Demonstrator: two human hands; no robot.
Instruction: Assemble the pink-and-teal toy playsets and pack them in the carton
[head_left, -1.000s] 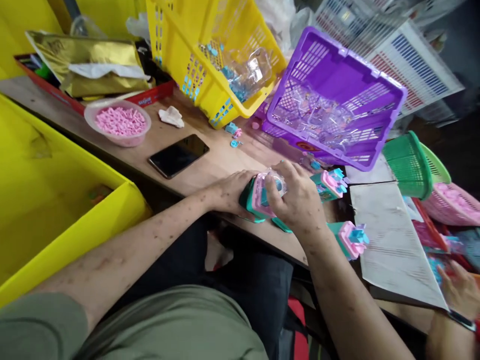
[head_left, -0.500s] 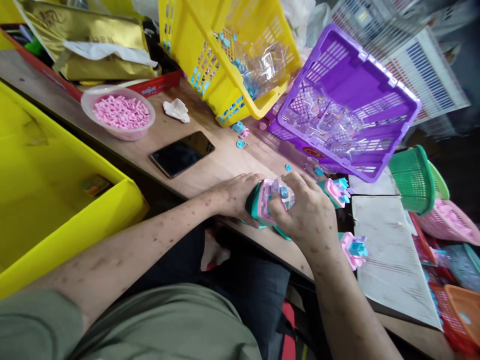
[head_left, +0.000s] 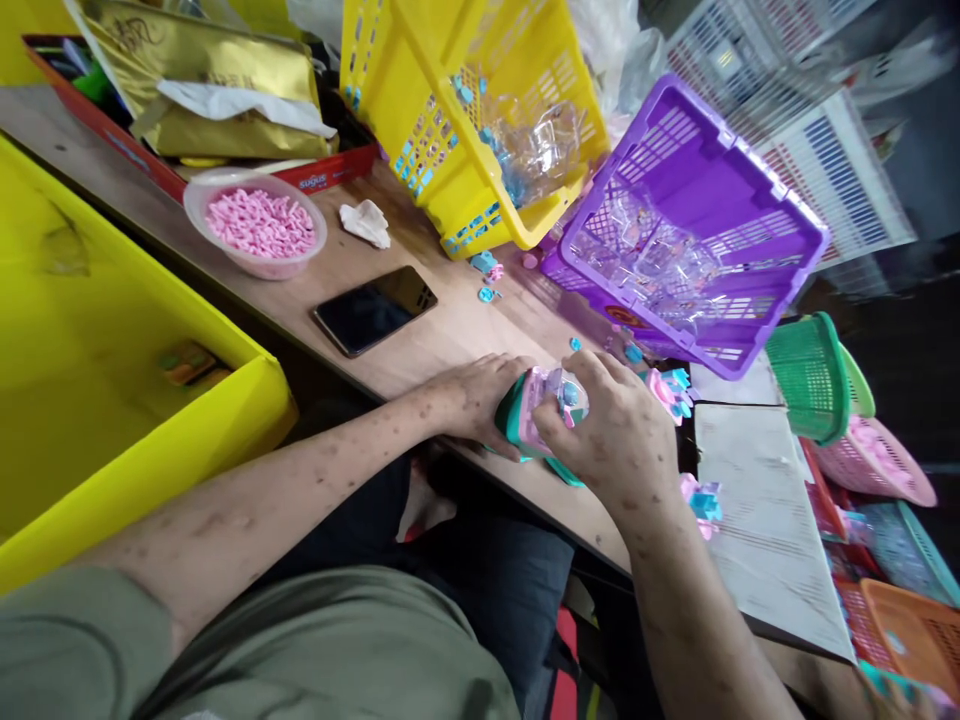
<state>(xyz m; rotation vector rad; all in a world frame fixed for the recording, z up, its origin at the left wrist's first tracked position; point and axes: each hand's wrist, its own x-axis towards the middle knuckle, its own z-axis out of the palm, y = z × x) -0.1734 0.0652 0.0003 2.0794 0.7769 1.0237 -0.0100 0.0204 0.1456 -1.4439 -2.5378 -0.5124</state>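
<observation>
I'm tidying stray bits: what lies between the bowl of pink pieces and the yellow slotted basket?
In the head view, a crumpled white scrap lies on the tabletop between the bowl and the yellow basket.

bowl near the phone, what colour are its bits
The bits are pink, clear in the head view.

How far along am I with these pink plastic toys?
Two pink-and-blue plastic toys past your right hand look assembled, perhaps done. In hand is a pink-and-green plastic toy: your left hand holds its body, your right its clear plastic part. Probably left: the clear plastic pieces in the purple basket. I can't count them.
</observation>
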